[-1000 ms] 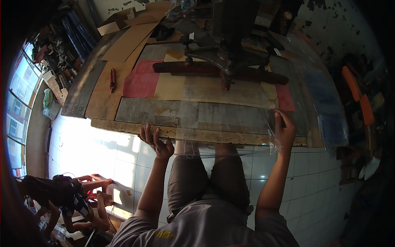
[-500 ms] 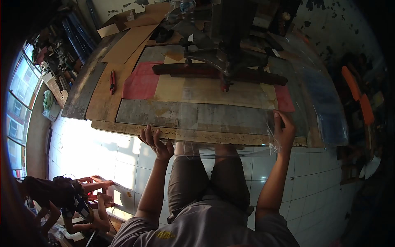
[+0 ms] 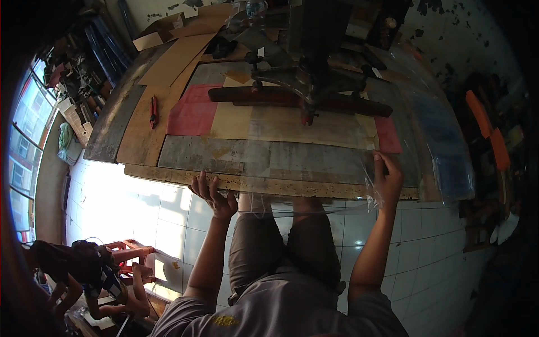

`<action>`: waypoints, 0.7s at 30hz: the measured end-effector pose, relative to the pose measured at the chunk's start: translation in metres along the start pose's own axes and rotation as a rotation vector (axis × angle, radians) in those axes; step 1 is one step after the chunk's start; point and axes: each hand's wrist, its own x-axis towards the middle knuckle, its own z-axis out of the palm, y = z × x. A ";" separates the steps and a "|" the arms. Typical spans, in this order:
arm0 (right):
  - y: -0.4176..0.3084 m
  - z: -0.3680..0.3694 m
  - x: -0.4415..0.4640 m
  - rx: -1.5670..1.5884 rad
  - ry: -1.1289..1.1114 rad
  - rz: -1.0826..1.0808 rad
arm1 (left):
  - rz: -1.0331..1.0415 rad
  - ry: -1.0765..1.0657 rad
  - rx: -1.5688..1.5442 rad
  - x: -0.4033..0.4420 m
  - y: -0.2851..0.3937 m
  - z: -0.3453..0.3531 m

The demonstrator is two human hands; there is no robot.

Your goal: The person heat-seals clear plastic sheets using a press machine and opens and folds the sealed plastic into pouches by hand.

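A clear plastic sheet [image 3: 314, 169] stretches over the front of the worktable and hangs past its edge toward my lap. Pinched between the thumb and fingers of my right hand [image 3: 389, 177] is the sheet's right edge. My left hand [image 3: 213, 196] rests at the table's wooden front edge [image 3: 163, 173] with its fingers spread, left of the plastic. Beyond the hands, a yellowish strip [image 3: 306, 133] lies between a red piece [image 3: 191, 115] on the left and another red piece [image 3: 388, 135] on the right. A machine's dark bar [image 3: 303, 103] sits above the strip.
A red cutter knife [image 3: 153, 112] lies on the wooden board at left, near cardboard [image 3: 179, 56]. Bluish plastic sheets [image 3: 449, 160] hang over the table's right side. Another person [image 3: 95, 275] sits at lower left beside a red stool [image 3: 135, 253].
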 end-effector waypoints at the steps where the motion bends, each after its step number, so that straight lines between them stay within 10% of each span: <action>1: 0.000 0.000 0.000 -0.002 0.000 -0.002 | 0.001 -0.001 0.001 0.000 0.000 0.000; 21: -0.002 -0.001 0.000 0.001 -0.004 0.003 | -0.002 -0.010 0.000 0.000 0.000 -0.001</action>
